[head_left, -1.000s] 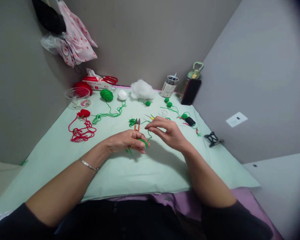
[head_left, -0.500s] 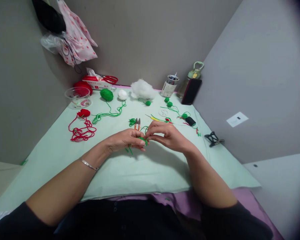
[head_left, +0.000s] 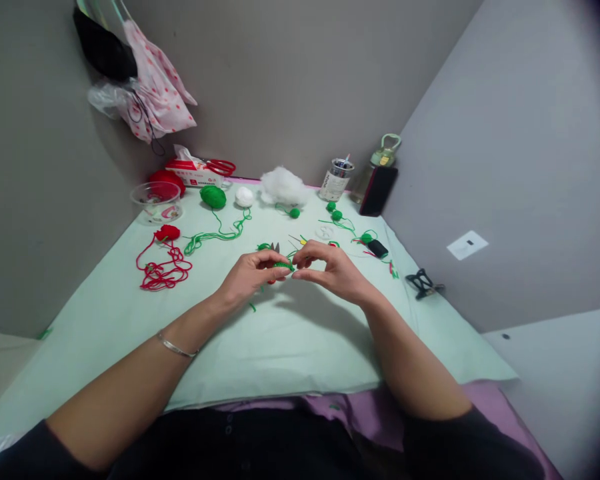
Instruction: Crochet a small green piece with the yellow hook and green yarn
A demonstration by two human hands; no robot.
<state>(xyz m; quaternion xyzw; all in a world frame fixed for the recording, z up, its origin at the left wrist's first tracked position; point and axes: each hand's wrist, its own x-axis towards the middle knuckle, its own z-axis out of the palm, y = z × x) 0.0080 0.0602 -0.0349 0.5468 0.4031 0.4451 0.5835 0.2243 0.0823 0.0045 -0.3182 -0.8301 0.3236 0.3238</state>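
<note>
My left hand [head_left: 253, 273] pinches a small green crocheted piece [head_left: 283, 265] between thumb and fingers, above the table. At its right end is my right hand [head_left: 327, 268], curled in a pinch with thumb and fingertips at the edge of the piece. Much of the piece is hidden by the fingers. Just behind my left fingers, the blades of small thread snips [head_left: 275, 247] show beside a bundle of green yarn [head_left: 263, 247]. A yellow-handled hook [head_left: 303, 243] lies partly covered behind my right hand. A short green yarn scrap [head_left: 253, 307] lies below my left hand.
At left are tangled red yarn [head_left: 165, 272] and a clear plastic tub [head_left: 157, 207]. Along the back stand a green yarn ball [head_left: 213, 197], white stuffing [head_left: 283, 187], a pen can [head_left: 336, 181] and a phone [head_left: 379, 191]. A black clip [head_left: 423, 285] lies right.
Both hands have risen slightly away from me with the green piece. The right thumb and fingers have parted a little. The snips are now more covered by my left hand.
</note>
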